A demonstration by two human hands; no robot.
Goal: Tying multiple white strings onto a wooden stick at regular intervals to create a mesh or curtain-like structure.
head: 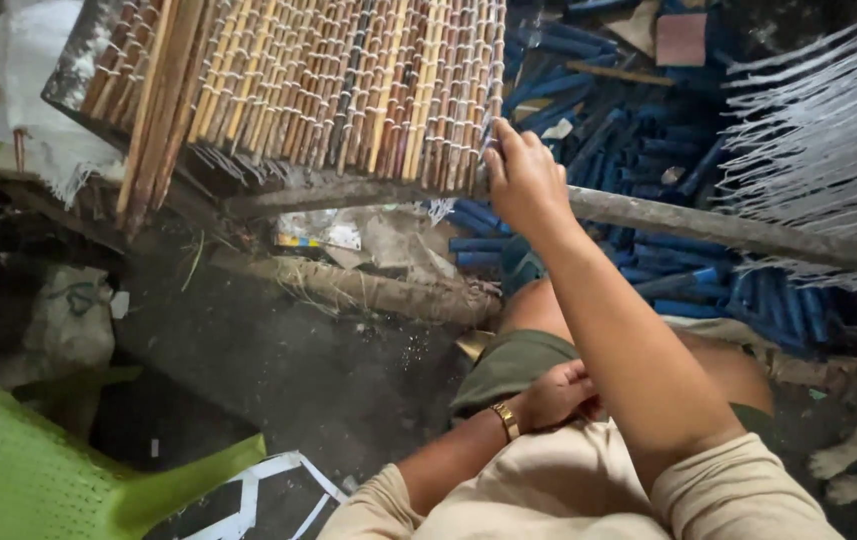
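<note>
1. Dark dirt floor [278, 370] below, littered with scraps; rough wooden beam [728, 232] crossing at right.
2. Woven reed mat [318, 80] at top, tan and brown sticks bound with white string, resting on the beam.
3. Heap of blue sticks [638, 150] behind the beam; white strands [818, 140] fanned at far right.
4. Green plastic chair [38, 480] at lower left.
5. Crumpled wrapper [318, 232] under the mat, pale with a yellow-and-blue strip.
6. Right hand [526, 182] raised at the mat's lower right corner, fingers [504, 140] pressed together on its edge sticks, possibly pinching one.
7. Left hand [560, 395] low on the lap, gold bracelet [506, 420] at the wrist, fingers curled; contents too hidden to tell.
</note>
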